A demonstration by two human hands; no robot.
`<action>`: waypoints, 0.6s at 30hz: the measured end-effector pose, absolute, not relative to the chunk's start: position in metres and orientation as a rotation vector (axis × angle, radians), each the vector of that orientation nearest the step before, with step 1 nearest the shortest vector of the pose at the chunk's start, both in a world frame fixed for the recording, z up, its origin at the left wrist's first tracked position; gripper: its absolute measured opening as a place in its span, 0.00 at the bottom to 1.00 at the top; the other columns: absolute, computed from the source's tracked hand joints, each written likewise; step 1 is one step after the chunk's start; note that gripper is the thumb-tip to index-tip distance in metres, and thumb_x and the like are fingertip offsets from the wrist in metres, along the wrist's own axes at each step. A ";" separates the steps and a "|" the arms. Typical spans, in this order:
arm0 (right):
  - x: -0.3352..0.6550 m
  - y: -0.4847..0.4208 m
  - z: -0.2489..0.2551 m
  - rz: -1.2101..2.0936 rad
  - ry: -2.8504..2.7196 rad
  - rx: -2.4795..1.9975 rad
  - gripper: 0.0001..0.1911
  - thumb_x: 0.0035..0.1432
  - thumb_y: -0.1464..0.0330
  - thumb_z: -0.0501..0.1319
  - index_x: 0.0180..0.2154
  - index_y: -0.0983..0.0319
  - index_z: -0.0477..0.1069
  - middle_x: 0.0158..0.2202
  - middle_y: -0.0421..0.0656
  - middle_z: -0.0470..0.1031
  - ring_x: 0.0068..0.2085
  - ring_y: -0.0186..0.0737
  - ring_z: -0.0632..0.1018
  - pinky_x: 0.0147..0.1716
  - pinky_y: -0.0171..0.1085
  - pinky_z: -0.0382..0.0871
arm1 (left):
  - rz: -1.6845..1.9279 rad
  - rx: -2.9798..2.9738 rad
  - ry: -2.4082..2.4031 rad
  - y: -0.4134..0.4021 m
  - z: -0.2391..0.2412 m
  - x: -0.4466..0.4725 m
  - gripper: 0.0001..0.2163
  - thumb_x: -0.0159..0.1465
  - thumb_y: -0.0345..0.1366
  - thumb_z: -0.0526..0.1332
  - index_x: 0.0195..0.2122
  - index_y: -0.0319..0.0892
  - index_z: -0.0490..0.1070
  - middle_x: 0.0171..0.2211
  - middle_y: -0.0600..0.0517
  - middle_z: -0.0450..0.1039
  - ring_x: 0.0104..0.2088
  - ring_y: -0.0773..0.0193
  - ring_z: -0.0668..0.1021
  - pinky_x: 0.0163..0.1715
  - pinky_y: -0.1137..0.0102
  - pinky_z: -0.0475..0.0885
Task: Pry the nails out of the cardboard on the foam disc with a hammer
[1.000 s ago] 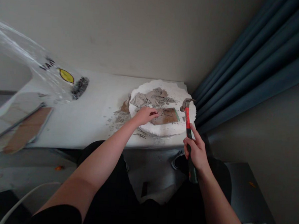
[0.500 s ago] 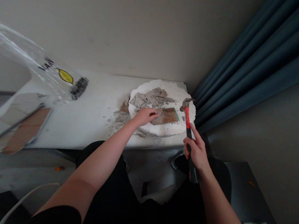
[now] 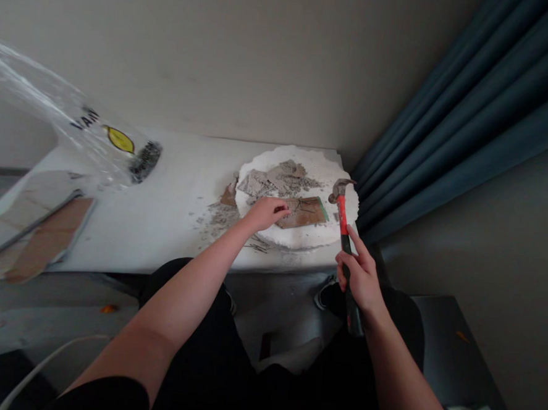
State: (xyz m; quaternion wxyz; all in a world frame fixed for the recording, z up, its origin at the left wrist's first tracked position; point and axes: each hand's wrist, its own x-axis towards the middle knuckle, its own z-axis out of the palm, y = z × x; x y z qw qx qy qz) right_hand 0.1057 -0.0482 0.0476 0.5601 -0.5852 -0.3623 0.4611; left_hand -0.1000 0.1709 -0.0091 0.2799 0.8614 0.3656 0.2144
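Right hand (image 3: pixel 361 277) has its fingers wrapped round the red-and-black-handled claw hammer (image 3: pixel 345 239), head raised beside the round white foam slab (image 3: pixel 321 236); left hand (image 3: pixel 265 212) pinches something small on the brown broken tile piece (image 3: pixel 307 212), atop the white surface (image 3: pixel 162 217)

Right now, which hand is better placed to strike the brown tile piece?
Right, probably. The right hand grips the hammer, whose head hangs just right of the brown piece. The left hand rests on that piece's left end, empty.
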 end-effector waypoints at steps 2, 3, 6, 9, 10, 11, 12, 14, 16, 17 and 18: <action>0.106 -0.049 0.048 1.087 -0.862 -1.381 0.39 0.61 0.65 0.62 0.71 0.57 0.55 0.20 0.30 0.67 0.13 0.29 0.63 0.10 0.29 0.58 | 0.571 2.302 0.992 0.171 -0.009 -0.100 0.12 0.66 0.43 0.60 0.31 0.42 0.77 0.26 0.53 0.75 0.28 0.65 0.72 0.32 0.69 0.61; 0.106 -0.049 0.048 1.086 -0.866 -1.384 0.39 0.61 0.65 0.62 0.71 0.57 0.55 0.20 0.29 0.67 0.13 0.29 0.63 0.10 0.29 0.58 | 0.568 2.300 0.998 0.171 -0.009 -0.100 0.13 0.66 0.43 0.60 0.31 0.42 0.77 0.27 0.53 0.75 0.29 0.65 0.72 0.32 0.69 0.61; 0.106 -0.048 0.048 1.082 -0.870 -1.396 0.39 0.61 0.65 0.62 0.71 0.57 0.56 0.21 0.30 0.67 0.13 0.28 0.62 0.10 0.28 0.57 | 0.563 2.299 1.011 0.170 -0.009 -0.100 0.13 0.66 0.44 0.60 0.30 0.42 0.77 0.27 0.52 0.75 0.29 0.64 0.73 0.32 0.68 0.61; 0.106 -0.049 0.048 1.078 -0.873 -1.402 0.38 0.61 0.65 0.62 0.71 0.56 0.56 0.21 0.30 0.67 0.13 0.28 0.63 0.10 0.29 0.57 | 0.566 2.308 1.007 0.170 -0.008 -0.100 0.13 0.66 0.44 0.60 0.31 0.42 0.77 0.27 0.52 0.75 0.29 0.64 0.73 0.32 0.69 0.61; 0.106 -0.050 0.048 1.079 -0.880 -1.401 0.38 0.62 0.65 0.62 0.71 0.56 0.56 0.22 0.30 0.67 0.14 0.28 0.63 0.11 0.29 0.57 | 0.569 2.312 1.005 0.170 -0.008 -0.100 0.13 0.66 0.44 0.60 0.31 0.42 0.77 0.27 0.53 0.75 0.29 0.65 0.73 0.32 0.69 0.61; 0.106 -0.051 0.048 1.082 -0.892 -1.396 0.38 0.62 0.65 0.62 0.71 0.55 0.56 0.22 0.31 0.68 0.14 0.28 0.63 0.11 0.29 0.57 | 0.572 2.318 1.002 0.169 -0.008 -0.100 0.13 0.66 0.44 0.60 0.31 0.42 0.77 0.27 0.53 0.75 0.29 0.65 0.73 0.32 0.69 0.61; 0.106 -0.053 0.049 1.087 -0.908 -1.389 0.37 0.63 0.65 0.61 0.71 0.54 0.56 0.23 0.31 0.68 0.14 0.28 0.63 0.11 0.29 0.57 | 0.575 2.325 1.000 0.169 -0.008 -0.100 0.13 0.66 0.44 0.59 0.31 0.42 0.77 0.27 0.53 0.75 0.29 0.64 0.73 0.32 0.69 0.62; 0.104 -0.056 0.053 1.109 -0.946 -1.363 0.37 0.64 0.65 0.61 0.72 0.53 0.55 0.24 0.33 0.69 0.15 0.28 0.63 0.11 0.29 0.57 | 0.579 2.340 1.003 0.169 -0.008 -0.100 0.12 0.66 0.43 0.59 0.31 0.43 0.77 0.28 0.52 0.76 0.30 0.63 0.73 0.32 0.69 0.62; 0.099 -0.059 0.058 1.153 -0.978 -1.324 0.36 0.66 0.65 0.61 0.72 0.51 0.54 0.25 0.33 0.68 0.15 0.28 0.63 0.12 0.30 0.56 | 0.566 2.359 1.021 0.169 -0.009 -0.099 0.12 0.66 0.43 0.59 0.31 0.42 0.77 0.29 0.50 0.76 0.30 0.62 0.74 0.33 0.68 0.63; 0.095 -0.060 0.060 1.182 -0.989 -1.302 0.36 0.66 0.65 0.61 0.72 0.50 0.54 0.25 0.33 0.68 0.15 0.28 0.63 0.12 0.30 0.56 | 0.558 2.367 1.033 0.169 -0.009 -0.099 0.13 0.66 0.43 0.59 0.31 0.42 0.77 0.28 0.50 0.76 0.30 0.62 0.74 0.32 0.67 0.63; 0.091 -0.061 0.062 1.216 -0.997 -1.281 0.36 0.66 0.65 0.61 0.72 0.49 0.54 0.25 0.33 0.68 0.15 0.28 0.63 0.12 0.30 0.55 | 0.557 2.373 1.042 0.168 -0.010 -0.099 0.13 0.66 0.44 0.59 0.30 0.41 0.76 0.28 0.49 0.76 0.30 0.61 0.73 0.32 0.67 0.62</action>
